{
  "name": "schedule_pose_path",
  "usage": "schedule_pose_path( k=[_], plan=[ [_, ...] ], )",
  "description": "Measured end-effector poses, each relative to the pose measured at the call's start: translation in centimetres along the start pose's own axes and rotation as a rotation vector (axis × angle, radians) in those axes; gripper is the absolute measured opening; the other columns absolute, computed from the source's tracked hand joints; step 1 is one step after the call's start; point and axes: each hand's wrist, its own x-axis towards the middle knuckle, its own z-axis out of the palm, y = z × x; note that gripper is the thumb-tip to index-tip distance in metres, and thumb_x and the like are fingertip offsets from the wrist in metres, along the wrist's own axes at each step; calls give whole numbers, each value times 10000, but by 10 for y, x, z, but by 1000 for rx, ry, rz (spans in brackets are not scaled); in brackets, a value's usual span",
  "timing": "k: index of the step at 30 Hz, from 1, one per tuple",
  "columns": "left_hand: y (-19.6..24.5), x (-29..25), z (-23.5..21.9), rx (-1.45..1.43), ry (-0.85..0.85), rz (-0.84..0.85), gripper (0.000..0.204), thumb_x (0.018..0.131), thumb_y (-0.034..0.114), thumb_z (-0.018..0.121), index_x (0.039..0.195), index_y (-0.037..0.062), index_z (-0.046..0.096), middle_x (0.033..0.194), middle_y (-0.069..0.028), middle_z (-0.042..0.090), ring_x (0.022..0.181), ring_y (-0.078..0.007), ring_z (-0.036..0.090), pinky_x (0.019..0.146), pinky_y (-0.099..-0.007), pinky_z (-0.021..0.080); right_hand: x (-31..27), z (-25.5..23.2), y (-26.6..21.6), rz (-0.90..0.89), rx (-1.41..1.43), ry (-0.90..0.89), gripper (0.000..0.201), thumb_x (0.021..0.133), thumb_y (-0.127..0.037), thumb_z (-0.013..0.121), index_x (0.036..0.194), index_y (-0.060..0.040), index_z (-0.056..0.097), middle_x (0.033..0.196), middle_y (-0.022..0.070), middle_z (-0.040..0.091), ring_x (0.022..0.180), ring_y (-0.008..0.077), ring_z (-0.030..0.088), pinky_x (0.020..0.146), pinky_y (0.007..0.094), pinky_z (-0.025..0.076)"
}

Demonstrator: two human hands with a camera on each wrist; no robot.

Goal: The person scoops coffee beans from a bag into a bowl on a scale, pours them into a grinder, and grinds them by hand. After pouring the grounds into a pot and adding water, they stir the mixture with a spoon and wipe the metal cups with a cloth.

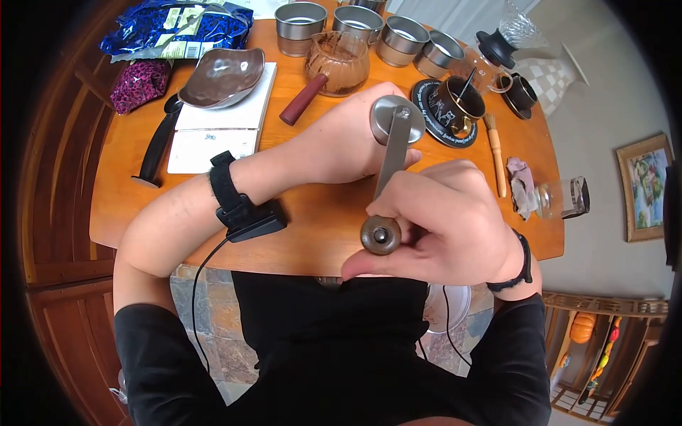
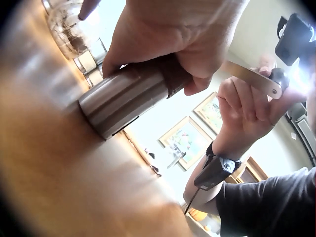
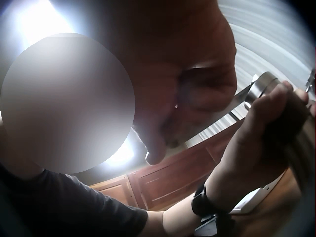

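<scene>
A cylindrical hand grinder with a silver top stands near the middle of the table, and my left hand grips it round its body. In the left wrist view its metal lower part shows below the left hand, tilted in that picture. From the top a flat metal crank arm reaches toward me, ending in a round brown knob. My right hand holds this knob with curled fingers, the thumb beside it.
Behind are several metal tins, a glass pot with a dark red handle and a black cup on a saucer. A brush, cloth and glass jar lie right. Left are a brown dish on a white scale and bags.
</scene>
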Motion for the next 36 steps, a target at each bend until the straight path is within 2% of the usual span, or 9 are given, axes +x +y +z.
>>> schedule_pose_path(
  k=[6, 9, 12, 15, 18, 20, 27, 31, 36],
  plan=[
    [-1, 0, -4, -101, -49, -52, 375, 795, 159, 783, 1035, 59, 512, 878, 3, 581, 812, -68, 538, 716, -253, 456, -15, -3, 9, 32, 34, -58, 358, 686, -253, 853, 901, -100, 611, 544, 10, 514, 504, 238, 567, 471, 339, 425],
    [1, 0, -5, -86, -70, -94, 382, 798, 167, 787, 1039, 64, 510, 875, 11, 577, 820, -59, 538, 718, -250, 456, -23, -8, 11, 131, 129, -113, 520, 633, -223, 910, 1052, -36, 664, 631, 15, 594, 538, 158, 594, 514, 266, 450],
    [2, 1, -5, -111, -99, -147, 393, 799, 164, 791, 1050, 67, 504, 883, 13, 578, 827, -54, 545, 707, -242, 462, -27, -22, 19, 142, 222, -277, 605, 739, -148, 808, 1272, -93, 528, 706, 41, 591, 620, 214, 604, 572, 301, 474],
    [2, 1, -5, -56, -109, -120, 409, 798, 142, 792, 1065, 66, 492, 903, 6, 587, 841, -57, 566, 697, -233, 479, -36, -52, 56, 195, 470, -455, 718, 779, -144, 789, 1377, -17, 411, 850, 56, 635, 746, 129, 619, 670, 264, 500],
    [8, 2, -6, -88, -134, -219, 477, 790, 120, 797, 1124, 68, 460, 929, 0, 596, 842, -65, 589, 684, -223, 497, -42, -44, 84, 295, 924, -52, 629, 776, 1, 725, 1337, -10, 442, 935, 54, 632, 785, 85, 593, 705, 202, 465],
    [9, 1, -5, -130, -124, -270, 597, 775, 159, 814, 1206, 62, 412, 952, -25, 607, 856, -90, 601, 703, -239, 505, -35, -35, 99, 345, 894, 51, 608, 786, 37, 707, 1331, -17, 445, 1002, 43, 627, 879, 90, 602, 730, 203, 476],
    [17, 0, -5, 58, -169, -177, 1056, 743, 258, 850, 1475, 47, 119, 1161, -140, 585, 1104, -205, 587, 936, -318, 471, -34, -4, 107, 373, 916, -21, 782, 679, 119, 728, 1377, -32, 408, 1229, 30, 536, 1177, 147, 516, 1005, 312, 449],
    [21, -1, -3, 15, -188, -230, 1080, 733, 217, 850, 1521, 106, 119, 1485, -154, 317, 1343, -219, 394, 1086, -347, 348, -32, 5, 92, 416, 820, -24, 837, 659, 87, 770, 1398, -51, 400, 1237, 16, 541, 1155, 122, 514, 998, 311, 440],
    [31, -6, -3, 234, -266, -157, 1069, 749, 124, 803, 1538, 108, 81, 1487, -106, 344, 1349, -176, 382, 1089, -340, 341, -29, 15, 83, 416, 592, 98, 794, 664, 7, 822, 1352, -67, 435, 1186, 19, 574, 1092, 106, 547, 954, 291, 460]
  ],
)
